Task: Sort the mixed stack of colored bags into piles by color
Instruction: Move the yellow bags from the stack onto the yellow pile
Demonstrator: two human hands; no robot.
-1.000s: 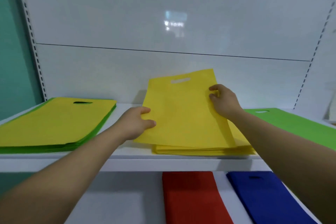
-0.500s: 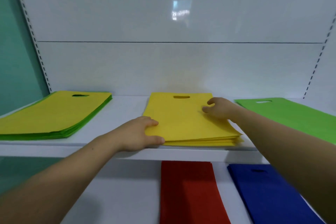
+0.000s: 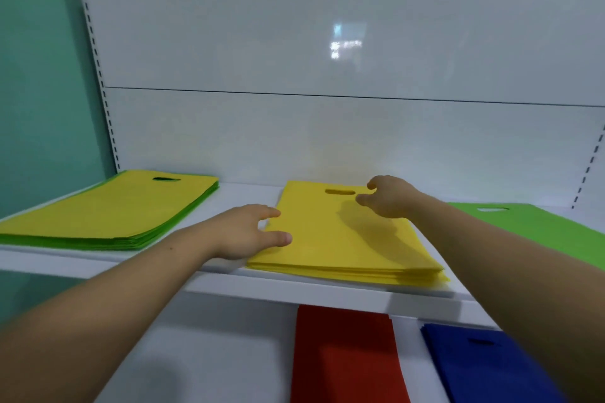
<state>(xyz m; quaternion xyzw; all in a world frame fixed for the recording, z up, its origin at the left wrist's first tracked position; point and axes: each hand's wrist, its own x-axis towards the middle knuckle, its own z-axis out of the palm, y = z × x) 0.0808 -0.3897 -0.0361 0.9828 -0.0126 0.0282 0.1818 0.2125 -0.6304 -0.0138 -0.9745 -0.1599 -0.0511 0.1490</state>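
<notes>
A pile of yellow bags (image 3: 347,249) lies flat in the middle of the upper white shelf (image 3: 320,291). My left hand (image 3: 248,232) rests at the pile's left edge, fingers straight, thumb on the top bag. Above the pile's far right part, near the handle hole, hovers my right hand (image 3: 389,196) with loosely bent fingers, holding nothing. The mixed stack (image 3: 108,213), yellow on top with green bags under it, sits at the shelf's left end. A green pile (image 3: 540,229) lies at the right end.
On the lower shelf lie a red pile (image 3: 343,357) and a blue pile (image 3: 484,363). A white back panel (image 3: 327,42) closes the shelf behind, and a teal wall (image 3: 39,75) stands to the left.
The yellow bag that both hands held tilted up now lies flat on the yellow pile. My right hand has let go and lifted off toward the far edge; my left stays at the left edge.
</notes>
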